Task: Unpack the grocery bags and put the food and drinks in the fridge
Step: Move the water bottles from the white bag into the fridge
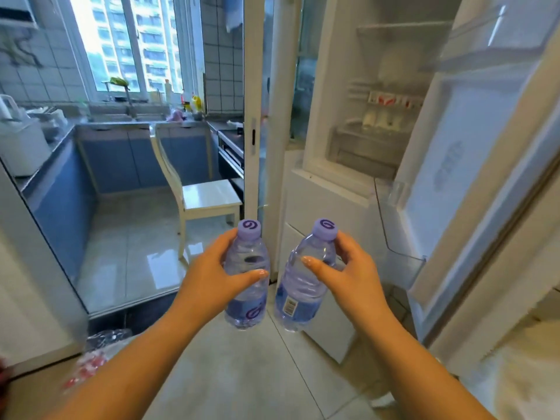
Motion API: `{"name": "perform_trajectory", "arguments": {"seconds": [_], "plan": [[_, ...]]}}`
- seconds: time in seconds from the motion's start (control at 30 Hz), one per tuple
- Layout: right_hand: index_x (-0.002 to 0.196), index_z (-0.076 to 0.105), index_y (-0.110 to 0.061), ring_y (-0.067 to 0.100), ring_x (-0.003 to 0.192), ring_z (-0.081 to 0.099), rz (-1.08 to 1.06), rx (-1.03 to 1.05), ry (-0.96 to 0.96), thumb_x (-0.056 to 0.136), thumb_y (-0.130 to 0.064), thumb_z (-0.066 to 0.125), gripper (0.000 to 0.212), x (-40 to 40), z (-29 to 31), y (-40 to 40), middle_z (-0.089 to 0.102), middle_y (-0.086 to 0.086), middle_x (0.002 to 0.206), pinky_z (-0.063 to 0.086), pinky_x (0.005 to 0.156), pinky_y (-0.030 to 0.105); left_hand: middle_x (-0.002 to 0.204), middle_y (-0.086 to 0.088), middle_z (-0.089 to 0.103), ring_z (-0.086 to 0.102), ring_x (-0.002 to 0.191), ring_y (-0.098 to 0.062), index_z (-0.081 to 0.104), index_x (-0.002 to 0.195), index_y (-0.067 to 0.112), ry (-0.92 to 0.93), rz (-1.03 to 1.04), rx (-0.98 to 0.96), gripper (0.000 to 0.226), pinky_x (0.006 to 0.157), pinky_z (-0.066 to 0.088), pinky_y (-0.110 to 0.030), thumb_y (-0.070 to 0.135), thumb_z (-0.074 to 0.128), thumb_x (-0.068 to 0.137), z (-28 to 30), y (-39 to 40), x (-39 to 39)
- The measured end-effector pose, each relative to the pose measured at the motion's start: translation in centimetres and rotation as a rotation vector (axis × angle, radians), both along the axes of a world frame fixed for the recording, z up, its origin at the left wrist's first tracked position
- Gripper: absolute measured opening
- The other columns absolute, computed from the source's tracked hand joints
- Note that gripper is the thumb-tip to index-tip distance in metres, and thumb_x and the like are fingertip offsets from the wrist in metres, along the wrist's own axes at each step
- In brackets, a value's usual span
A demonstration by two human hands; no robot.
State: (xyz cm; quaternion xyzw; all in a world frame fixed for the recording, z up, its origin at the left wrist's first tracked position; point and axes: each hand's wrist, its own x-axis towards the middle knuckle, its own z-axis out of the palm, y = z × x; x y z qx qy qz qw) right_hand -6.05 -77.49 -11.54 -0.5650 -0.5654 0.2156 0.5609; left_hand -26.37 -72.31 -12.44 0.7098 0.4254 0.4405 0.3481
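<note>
Left hand [212, 268] gripping one water bottle [247, 277], right hand [348, 268] gripping another bottle [300, 286], before open fridge [372, 116]; white chair [200, 192] beyond.

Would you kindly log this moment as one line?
left hand: clear purple-capped water bottle | right hand: matching bottle | white fridge: open

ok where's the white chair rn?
Head view, left of centre: the white chair stands on the kitchen floor in front of the blue cabinets, just left of the sliding door frame and beyond the left hand.
</note>
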Motion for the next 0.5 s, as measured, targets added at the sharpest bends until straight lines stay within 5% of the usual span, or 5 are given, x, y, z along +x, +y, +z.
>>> {"name": "perform_trajectory", "arguments": {"seconds": [0.13, 0.3, 0.5], "plan": [[0.113, 0.057, -0.024, 0.014, 0.103, 0.058, -0.161, 0.078, 0.042, 0.077, -0.018, 0.074, 0.041, 0.0, 2.5, 6.8, 0.062, 0.002, 0.112, 0.047, 0.088, 0.031, 0.099, 0.032, 0.058, 0.056, 0.091, 0.015, 0.046, 0.104, 0.053, -0.047, -0.035, 0.031, 0.058, 0.075, 0.043, -0.01, 0.025, 0.082, 0.067, 1.9, 7.9, 0.8], [0.115, 0.058, -0.021, 0.014, 0.104, 0.057, -0.303, 0.175, 0.059, 0.078, -0.02, 0.073, 0.04, 2.9, 4.0, 17.4, 0.062, 0.0, 0.114, 0.047, 0.09, 0.032, 0.105, 0.02, 0.061, 0.059, 0.102, -0.008, 0.048, 0.105, 0.048, -0.13, -0.08, 0.074, 0.054, 0.085, 0.048, -0.025, 0.026, 0.081, 0.069, 3.5, 18.1, 4.7], [0.113, 0.052, -0.026, 0.003, 0.097, 0.058, -0.388, 0.282, 0.236, 0.075, -0.016, 0.076, 0.047, 8.8, 5.4, 31.1, 0.061, -0.014, 0.107, 0.043, 0.079, 0.013, 0.105, 0.022, 0.059, 0.059, 0.102, -0.007, 0.045, 0.101, 0.054, -0.18, -0.105, 0.133, 0.054, 0.087, 0.048, -0.028, 0.029, 0.08, 0.069, 5.2, 30.7, 11.2]]}}
